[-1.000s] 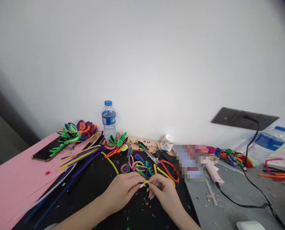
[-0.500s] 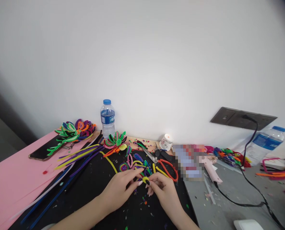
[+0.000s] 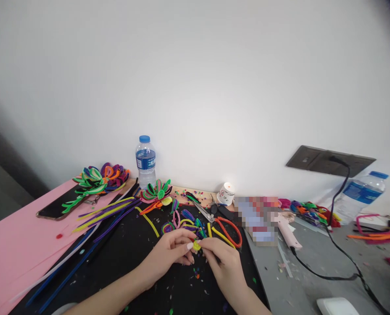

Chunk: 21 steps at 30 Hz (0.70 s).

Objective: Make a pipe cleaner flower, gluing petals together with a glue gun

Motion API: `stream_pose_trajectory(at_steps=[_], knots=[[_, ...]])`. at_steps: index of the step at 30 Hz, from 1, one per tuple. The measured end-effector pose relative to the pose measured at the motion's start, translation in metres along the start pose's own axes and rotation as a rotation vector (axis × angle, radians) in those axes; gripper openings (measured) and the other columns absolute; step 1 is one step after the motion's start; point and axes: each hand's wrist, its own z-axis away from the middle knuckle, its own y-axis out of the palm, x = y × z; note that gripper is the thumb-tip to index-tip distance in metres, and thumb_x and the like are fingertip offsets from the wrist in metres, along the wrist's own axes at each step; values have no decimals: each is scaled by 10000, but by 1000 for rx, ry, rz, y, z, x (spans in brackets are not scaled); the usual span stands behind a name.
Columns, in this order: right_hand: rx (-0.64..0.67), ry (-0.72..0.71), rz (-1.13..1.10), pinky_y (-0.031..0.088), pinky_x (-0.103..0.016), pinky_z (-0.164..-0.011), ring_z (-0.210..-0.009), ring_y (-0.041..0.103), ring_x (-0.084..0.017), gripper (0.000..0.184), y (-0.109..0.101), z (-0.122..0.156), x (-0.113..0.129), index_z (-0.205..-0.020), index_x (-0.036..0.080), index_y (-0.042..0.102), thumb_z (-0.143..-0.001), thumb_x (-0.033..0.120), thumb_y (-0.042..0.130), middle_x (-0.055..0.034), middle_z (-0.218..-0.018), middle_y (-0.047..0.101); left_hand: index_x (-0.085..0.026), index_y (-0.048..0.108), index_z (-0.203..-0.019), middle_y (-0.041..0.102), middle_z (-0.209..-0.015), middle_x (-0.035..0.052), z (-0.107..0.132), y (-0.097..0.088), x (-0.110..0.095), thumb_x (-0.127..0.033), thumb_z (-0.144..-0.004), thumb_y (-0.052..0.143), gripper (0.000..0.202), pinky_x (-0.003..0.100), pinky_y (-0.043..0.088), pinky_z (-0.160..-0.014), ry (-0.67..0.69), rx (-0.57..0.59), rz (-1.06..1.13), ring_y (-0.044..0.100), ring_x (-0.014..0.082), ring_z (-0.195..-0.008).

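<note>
A small curled piece of yellow pipe cleaner [image 3: 196, 246] is pinched between my two hands, above the black mat [image 3: 123, 271]. My left hand [image 3: 170, 250] grips its left side with thumb and fingers. From the other side, my right hand [image 3: 221, 258] holds it between bent fingers and thumb. Just beyond the fingers lie bent multicoloured pipe cleaner loops [image 3: 188, 221] and a purple-and-green coil [image 3: 167, 228]. Scissors with orange handles [image 3: 228, 232] rest to the right, beside short yellow pipe cleaners [image 3: 221, 236].
Pipe cleaner flowers [image 3: 98, 178] lie on a phone [image 3: 52, 207] at left. Nearby stand a water bottle [image 3: 145, 162] and a paper cup [image 3: 226, 194]. Long pipe cleaners [image 3: 106, 216] cross the mat. To the right are a pink glue gun [image 3: 289, 234], its black cord and another bottle [image 3: 362, 194].
The fingers of both hands have shifted around the yellow piece, which is turned differently. My right hand's fingers now reach over it from above. The objects on the table stay put.
</note>
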Motion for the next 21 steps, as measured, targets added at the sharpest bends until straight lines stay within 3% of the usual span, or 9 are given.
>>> stream_pose_trajectory(at_steps=[9, 15, 21], knots=[[71, 100, -39, 500, -267, -770, -853, 632, -174, 268, 1, 4, -3, -951, 215, 650, -817, 76, 464, -56, -933, 681, -157, 591, -921, 608, -731, 8, 2, -1, -1, -268, -737, 617, 216, 255, 475, -637, -25, -10, 87, 594, 125, -663], [56, 316, -64, 494, -240, -537, -645, 611, -160, 248, 4, 4, -6, -986, 187, 596, -802, 104, 452, -54, -803, 643, -158, 585, -904, 642, -733, 18, -1, -4, -2, -280, -709, 637, 236, 280, 483, -655, 20, -114, -49, 606, 147, -661], [124, 339, -47, 416, -206, -484, -611, 562, -140, 140, 6, 2, -2, -794, 187, 586, -772, 91, 487, -19, -749, 601, -153, 607, -873, 656, -712, 24, 0, -3, 2, -273, -714, 623, 200, 279, 472, -625, 90, -38, -134, 607, 160, -650]])
